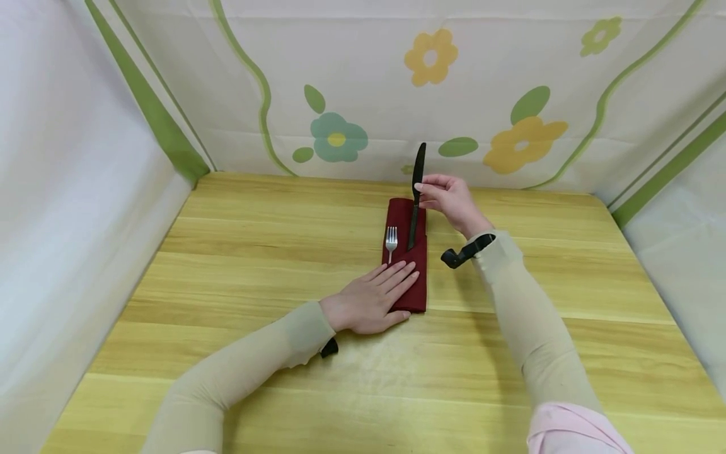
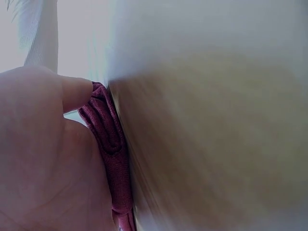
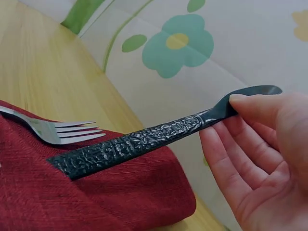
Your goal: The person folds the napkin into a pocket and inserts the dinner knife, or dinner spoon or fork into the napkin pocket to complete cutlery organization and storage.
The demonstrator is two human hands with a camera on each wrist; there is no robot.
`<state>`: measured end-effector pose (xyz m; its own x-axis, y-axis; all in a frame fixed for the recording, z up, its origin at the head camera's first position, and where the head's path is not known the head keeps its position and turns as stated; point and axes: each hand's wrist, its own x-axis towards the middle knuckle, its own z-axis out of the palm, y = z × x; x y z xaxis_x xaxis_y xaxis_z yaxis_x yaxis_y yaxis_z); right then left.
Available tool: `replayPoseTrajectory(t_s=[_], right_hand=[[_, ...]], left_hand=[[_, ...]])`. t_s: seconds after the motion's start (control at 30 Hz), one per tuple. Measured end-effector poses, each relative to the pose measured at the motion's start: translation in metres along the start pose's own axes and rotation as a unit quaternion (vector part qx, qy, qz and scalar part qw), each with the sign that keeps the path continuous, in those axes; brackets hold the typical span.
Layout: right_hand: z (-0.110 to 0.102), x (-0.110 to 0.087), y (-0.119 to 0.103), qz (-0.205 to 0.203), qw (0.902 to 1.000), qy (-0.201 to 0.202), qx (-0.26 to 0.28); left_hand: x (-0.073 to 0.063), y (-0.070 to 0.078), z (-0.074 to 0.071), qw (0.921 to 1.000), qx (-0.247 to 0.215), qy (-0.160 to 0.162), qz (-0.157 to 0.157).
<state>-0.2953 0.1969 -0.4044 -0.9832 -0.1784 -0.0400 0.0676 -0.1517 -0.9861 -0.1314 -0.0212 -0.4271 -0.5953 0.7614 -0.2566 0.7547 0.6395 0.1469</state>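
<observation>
A dark red folded napkin [image 1: 416, 287] lies lengthwise on the wooden table. My left hand [image 1: 371, 301] rests on its lower part with straight, spread fingers, the thumb by its near edge. In the left wrist view, the napkin's folded layers [image 2: 113, 163] show beside the palm. A silver fork [image 1: 391, 239] lies on the napkin, tines away from me, its lower handle hidden. Between thumb and fingers, my right hand [image 1: 450, 200] pinches a black knife [image 3: 144, 137] near its blade. The patterned handle slants down, its end at the napkin's fold; whether it is inside, I cannot tell.
The wooden table [image 1: 272, 252] reaches back to a white cloth wall [image 1: 386, 94] with flower prints. More white cloth stands at the left and right. A black wrist strap [image 1: 467, 250] with a small camera sits on the right forearm.
</observation>
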Motion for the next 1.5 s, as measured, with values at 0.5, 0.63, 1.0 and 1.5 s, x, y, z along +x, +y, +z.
replayPoseTrajectory(t_s=[0.5,0.63,1.0,1.5], right_hand=[[-0.001,-0.005,0.019,0.066,0.9975,-0.009,-0.024],[-0.003,-0.007,0.025,0.071,0.997,-0.017,-0.028],[-0.003,-0.02,0.031,0.093,0.9942,-0.017,-0.052],[-0.004,-0.024,0.038,0.122,0.9868,-0.056,-0.091]], left_hand=[[0.001,0.0,0.0,0.9999,0.016,-0.002,0.0],[0.001,0.0,-0.001,0.9998,0.019,-0.003,-0.001],[0.002,0.0,0.0,0.9998,0.019,-0.005,-0.002],[0.005,-0.004,0.008,0.9999,0.011,0.001,0.0]])
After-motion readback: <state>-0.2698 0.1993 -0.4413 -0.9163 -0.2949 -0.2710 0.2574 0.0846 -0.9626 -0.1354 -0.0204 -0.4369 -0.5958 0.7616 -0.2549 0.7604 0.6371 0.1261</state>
